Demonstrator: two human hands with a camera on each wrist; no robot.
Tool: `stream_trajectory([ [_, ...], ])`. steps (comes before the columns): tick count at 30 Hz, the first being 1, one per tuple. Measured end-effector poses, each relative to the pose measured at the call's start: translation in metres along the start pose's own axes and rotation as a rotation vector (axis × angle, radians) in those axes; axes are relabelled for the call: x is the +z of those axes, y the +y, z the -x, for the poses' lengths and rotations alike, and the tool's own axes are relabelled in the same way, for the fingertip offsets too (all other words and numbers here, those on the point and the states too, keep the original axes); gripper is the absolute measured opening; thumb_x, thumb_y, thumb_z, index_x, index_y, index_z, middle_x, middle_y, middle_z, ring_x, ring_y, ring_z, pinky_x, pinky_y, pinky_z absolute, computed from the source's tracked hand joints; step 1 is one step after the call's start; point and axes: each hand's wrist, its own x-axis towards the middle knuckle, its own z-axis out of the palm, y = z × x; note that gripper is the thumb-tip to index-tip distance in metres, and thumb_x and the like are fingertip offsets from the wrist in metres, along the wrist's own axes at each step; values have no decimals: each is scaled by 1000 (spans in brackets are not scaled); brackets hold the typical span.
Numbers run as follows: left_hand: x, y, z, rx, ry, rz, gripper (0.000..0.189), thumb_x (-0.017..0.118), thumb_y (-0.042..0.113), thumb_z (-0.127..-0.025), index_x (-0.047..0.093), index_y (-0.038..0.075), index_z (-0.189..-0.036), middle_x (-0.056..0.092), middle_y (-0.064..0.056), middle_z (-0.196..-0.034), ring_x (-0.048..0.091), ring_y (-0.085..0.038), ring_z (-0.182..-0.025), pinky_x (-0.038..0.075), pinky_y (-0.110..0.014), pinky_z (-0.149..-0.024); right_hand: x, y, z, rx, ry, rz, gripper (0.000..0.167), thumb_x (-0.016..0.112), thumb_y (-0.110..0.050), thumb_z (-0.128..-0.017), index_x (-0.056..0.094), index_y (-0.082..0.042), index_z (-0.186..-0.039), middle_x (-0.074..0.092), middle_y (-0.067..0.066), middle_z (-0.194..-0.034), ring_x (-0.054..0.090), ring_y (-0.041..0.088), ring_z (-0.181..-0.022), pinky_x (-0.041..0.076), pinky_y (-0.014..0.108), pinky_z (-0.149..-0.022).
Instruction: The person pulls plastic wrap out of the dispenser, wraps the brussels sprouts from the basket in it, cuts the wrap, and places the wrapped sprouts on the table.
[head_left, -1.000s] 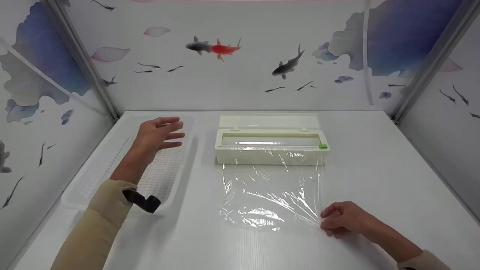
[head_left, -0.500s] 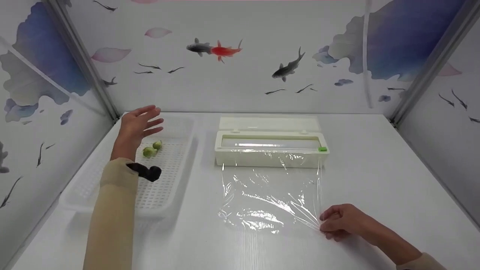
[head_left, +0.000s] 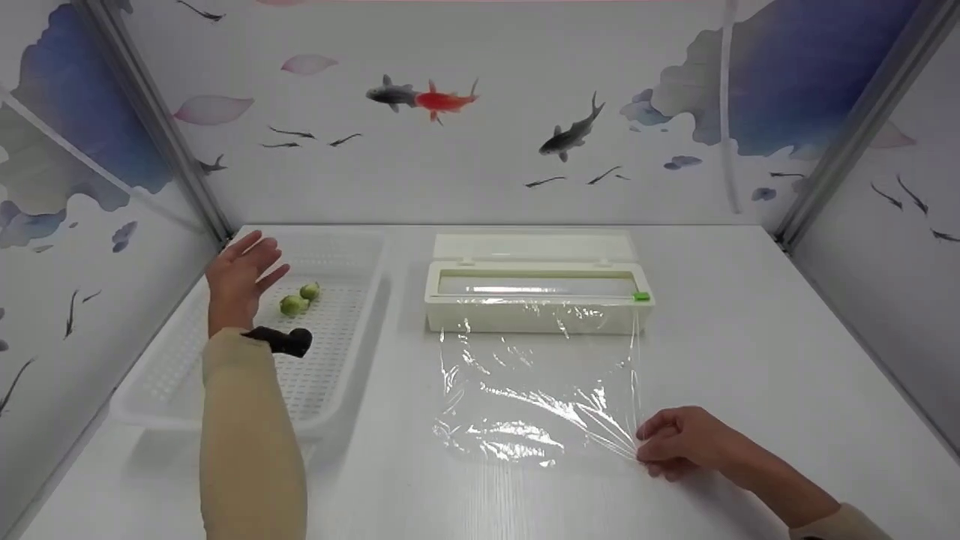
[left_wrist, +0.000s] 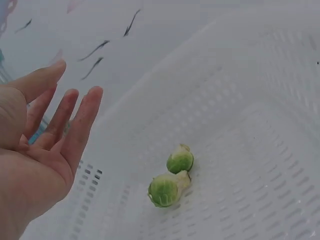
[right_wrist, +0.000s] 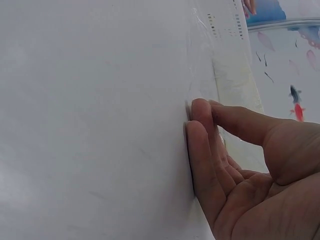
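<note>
My left hand (head_left: 238, 285) hovers over the left side of a white perforated plastic basket (head_left: 358, 337), its fingers spread and loosely bent around nothing. In the basket lie two Brussels sprouts (head_left: 294, 305), side by side to the right of that hand; the left wrist view shows the Brussels sprouts (left_wrist: 164, 190) touching. My right hand (head_left: 686, 442) pinches the near right corner of a sheet of cling film (head_left: 517, 397) close over the table. Creases fan out from the pinch. The film runs back into a cream cling film dispenser (head_left: 536, 316).
The dispenser's lid (head_left: 532, 246) is folded back behind it. A green cutter slide (head_left: 641, 296) sits at the right end of its front edge. Panels printed with fish (head_left: 570, 139) enclose the white table (head_left: 750, 337) at the back and sides.
My left hand has moved left across the basket, uncovering the two Brussels sprouts lying there. My right hand keeps its pinch on the cling film in the same place.
</note>
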Motion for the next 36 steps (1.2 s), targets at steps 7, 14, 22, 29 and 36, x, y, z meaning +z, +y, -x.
stream_trajectory([
  [7, -7, -17, 2, -57, 149, 93, 60, 72, 11, -91, 50, 17, -147, 61, 8, -120, 50, -17, -133, 57, -29, -99, 0, 0, 0, -4, -1, 2, 39, 76, -19, -89, 60, 6, -114, 75, 2, -84, 69, 11, -71, 61, 24, -66],
  [14, -8, -28, 7, -7, 246, 114, 28, 66, 7, -94, 63, 15, -121, 62, 6, -107, 57, -16, -120, 63, -27, -71, 0, -2, 1, 2, 11, 22, 41, 78, -24, -87, 62, 3, -113, 74, 2, -82, 70, 12, -72, 61, 25, -67],
  [22, -8, -43, -4, -62, 289, 106, 52, 67, 5, -93, 53, 15, -142, 45, 0, -155, 37, -23, -146, 58, -33, -98, 0, 1, 2, 4, 13, 4, 41, 77, -25, -88, 62, 3, -113, 74, 3, -84, 70, 12, -74, 62, 26, -68],
  [29, -19, -62, -21, -152, 307, 56, 59, 72, 12, -90, 51, 21, -145, 34, 11, -161, 27, -13, -151, 45, -39, -116, -1, 2, 1, 8, 3, -20, 40, 78, -24, -88, 61, 3, -113, 75, 2, -86, 70, 12, -75, 61, 25, -68],
  [36, -19, -65, -22, -196, 219, -97, 54, 60, 14, -98, 46, 22, -149, 28, 8, -165, 31, -14, -151, 43, -33, -117, -2, 2, 2, 4, -3, -34, 39, 77, -24, -88, 61, 3, -112, 76, 3, -86, 71, 11, -75, 61, 25, -67],
])
